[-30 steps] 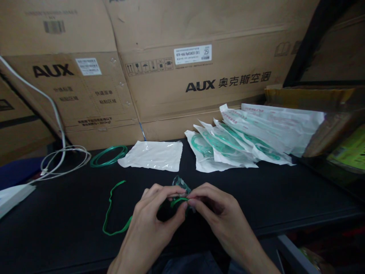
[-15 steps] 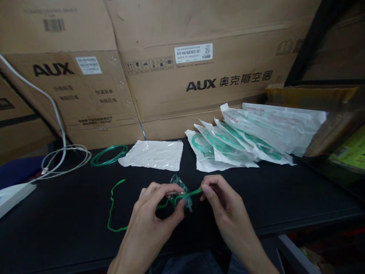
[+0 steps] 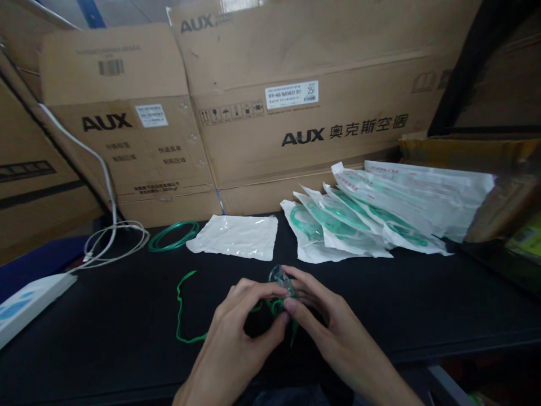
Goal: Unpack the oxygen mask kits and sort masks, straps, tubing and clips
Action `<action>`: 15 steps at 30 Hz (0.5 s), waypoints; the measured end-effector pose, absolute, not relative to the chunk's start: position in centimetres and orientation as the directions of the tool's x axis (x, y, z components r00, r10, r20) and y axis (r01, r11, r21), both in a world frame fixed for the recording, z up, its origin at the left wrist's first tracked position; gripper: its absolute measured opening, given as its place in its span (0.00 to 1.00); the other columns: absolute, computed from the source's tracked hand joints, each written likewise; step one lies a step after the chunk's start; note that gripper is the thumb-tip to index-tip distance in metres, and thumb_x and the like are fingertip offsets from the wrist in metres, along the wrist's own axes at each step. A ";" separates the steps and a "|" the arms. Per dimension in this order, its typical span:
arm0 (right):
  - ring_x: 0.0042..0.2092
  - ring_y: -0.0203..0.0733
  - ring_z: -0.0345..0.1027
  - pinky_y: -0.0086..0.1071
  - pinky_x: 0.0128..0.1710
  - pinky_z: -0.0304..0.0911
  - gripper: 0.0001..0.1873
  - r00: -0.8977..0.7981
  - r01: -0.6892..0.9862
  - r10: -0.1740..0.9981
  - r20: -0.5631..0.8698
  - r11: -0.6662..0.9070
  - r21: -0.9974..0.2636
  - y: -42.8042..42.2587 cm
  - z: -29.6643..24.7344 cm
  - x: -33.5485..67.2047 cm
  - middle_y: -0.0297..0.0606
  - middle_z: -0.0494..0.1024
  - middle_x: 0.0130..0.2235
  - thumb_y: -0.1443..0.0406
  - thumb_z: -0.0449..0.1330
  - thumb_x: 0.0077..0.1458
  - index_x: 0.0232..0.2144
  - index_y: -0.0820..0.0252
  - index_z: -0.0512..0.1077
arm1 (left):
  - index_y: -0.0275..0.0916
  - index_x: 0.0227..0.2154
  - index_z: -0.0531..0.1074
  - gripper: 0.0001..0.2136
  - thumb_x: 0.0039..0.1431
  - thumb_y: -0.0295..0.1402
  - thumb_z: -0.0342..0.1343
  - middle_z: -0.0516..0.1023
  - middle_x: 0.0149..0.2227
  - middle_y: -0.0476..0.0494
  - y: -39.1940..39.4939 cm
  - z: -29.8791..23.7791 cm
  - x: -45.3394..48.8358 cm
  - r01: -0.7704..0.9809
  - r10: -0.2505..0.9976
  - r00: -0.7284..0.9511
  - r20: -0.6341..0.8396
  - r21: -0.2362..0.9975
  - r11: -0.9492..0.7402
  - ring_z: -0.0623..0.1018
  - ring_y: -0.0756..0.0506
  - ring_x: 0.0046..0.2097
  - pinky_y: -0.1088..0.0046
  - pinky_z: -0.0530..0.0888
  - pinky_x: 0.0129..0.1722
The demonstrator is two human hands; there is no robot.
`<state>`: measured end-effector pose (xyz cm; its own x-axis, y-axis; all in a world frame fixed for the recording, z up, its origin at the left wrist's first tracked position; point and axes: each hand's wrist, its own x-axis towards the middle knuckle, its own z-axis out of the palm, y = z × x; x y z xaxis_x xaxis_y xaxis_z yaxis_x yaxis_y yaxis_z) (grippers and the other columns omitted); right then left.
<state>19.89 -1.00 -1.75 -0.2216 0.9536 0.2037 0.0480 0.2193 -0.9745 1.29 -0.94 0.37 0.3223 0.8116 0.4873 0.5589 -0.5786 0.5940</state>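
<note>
A small clear oxygen mask [image 3: 277,274] is between my hands above the black tabletop, mostly covered by fingers. My left hand [image 3: 242,324] pinches it from the left with thumb and forefinger. From the right, my right hand [image 3: 327,316] closes on the mask, its thumb near the left fingertips. A green elastic strap [image 3: 180,313] trails from behind my left hand and curls up on the table to the left. More green strap is bunched at the fingertips, and a short end hangs below them.
Behind lie a coil of green tubing [image 3: 173,237], a flat white package [image 3: 236,237] and several clear-fronted packets [image 3: 313,225] with green tubing. At left are a white cable [image 3: 110,180] and a power strip [image 3: 36,304]. Large cardboard boxes [image 3: 253,158] stand at the back.
My right hand has let go of the strap end it pulled out to the right and moved in onto the mask. That end now hangs down. The view has shifted slightly.
</note>
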 end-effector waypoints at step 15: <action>0.49 0.50 0.79 0.44 0.52 0.74 0.24 -0.138 0.058 0.965 0.221 0.231 -0.971 -0.7 -2.2 19.6 0.46 0.82 0.49 0.54 0.64 0.59 0.54 0.59 0.76 | 0.41 0.44 0.81 0.21 0.59 0.51 0.55 0.84 0.43 0.38 3.2 2.8 -12.1 0.947 0.920 -0.165 0.354 0.317 0.048 0.81 0.34 0.44 0.59 0.75 0.45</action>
